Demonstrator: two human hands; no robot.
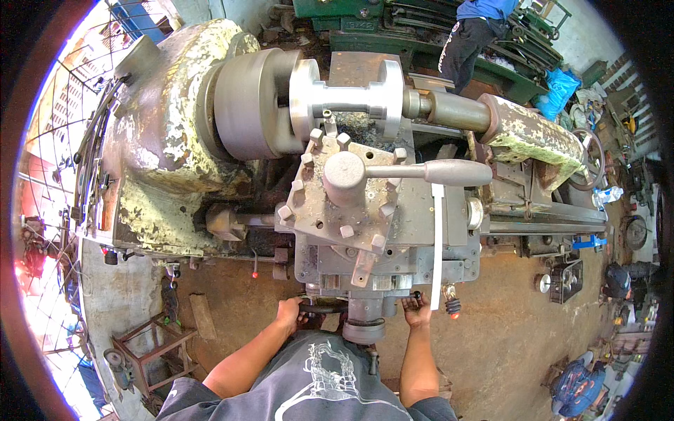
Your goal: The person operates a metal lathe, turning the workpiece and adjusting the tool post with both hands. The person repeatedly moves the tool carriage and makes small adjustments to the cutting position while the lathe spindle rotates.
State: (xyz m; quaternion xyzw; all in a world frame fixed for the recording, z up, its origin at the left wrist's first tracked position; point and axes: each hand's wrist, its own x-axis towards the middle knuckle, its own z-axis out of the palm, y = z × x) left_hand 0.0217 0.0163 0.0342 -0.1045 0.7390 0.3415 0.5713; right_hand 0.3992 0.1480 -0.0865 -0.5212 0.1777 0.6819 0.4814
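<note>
Left hand wrapped around the rim of a dark handwheel at the near edge of the lathe carriage, fingers curled over the top, forearm coming up from the lower edge. Just right of that hand, a round grey hub jutting toward the body. Right hand just past the hub, fingers bent onto a small crank handle under the carriage front; grip looks loosely clenched, though how tight cannot be told. Beside the right hand, a white strip hanging down, and a small black knob with a red tip touching distance away. Above both hands, well beyond the fingers, the square tool post with its bolts and a long grey lever pointing right. Farther still, the shiny metal workpiece held in the chuck. Far right beyond the right hand, a person in blue at another green machine.
</note>
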